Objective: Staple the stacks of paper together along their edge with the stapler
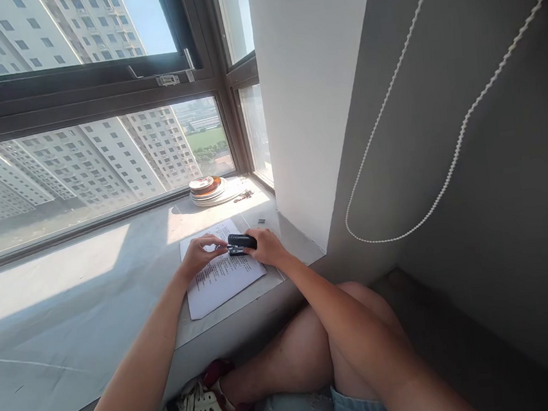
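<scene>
A black stapler (241, 240) is held over a printed sheet of paper (226, 291), its front end pointing left and a gap between its upper and lower arms. My right hand (267, 247) is closed around its rear end. At the front of the stapler, my left hand (201, 254) has thumb and forefinger pinched together. Whatever sits between those fingertips is too small to make out. The paper lies on the window sill (94, 307), print facing up, partly covered by both hands.
A stack of plates (207, 191) stands by the window corner, with a small beaded item (243, 195) beside it. A small grey piece (261, 220) lies right of the paper. A beaded blind cord (379, 240) hangs in a loop at right. My crossed legs are below the sill.
</scene>
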`<control>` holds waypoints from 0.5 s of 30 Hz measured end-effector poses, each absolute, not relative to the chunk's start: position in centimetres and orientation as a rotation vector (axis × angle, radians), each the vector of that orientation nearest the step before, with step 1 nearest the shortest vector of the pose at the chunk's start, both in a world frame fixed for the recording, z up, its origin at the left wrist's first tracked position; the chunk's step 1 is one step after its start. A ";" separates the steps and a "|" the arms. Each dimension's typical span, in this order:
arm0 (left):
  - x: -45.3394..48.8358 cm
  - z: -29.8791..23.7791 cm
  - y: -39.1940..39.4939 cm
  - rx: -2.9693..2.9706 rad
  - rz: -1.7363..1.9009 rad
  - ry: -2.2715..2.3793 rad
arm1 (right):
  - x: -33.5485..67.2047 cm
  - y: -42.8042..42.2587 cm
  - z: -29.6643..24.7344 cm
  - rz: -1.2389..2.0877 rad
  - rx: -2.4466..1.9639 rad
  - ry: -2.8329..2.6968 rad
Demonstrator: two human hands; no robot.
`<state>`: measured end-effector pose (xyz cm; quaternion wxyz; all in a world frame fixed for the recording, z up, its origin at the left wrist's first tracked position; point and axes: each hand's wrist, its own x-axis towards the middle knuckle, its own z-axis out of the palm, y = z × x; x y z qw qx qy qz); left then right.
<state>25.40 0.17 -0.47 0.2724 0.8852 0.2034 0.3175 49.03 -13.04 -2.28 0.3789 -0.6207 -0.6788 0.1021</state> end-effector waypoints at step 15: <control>25.1 0.0 0.2 2.407 0.713 0.606 | 49.0 -13.4 -1.7 0.290 -1.590 -1.735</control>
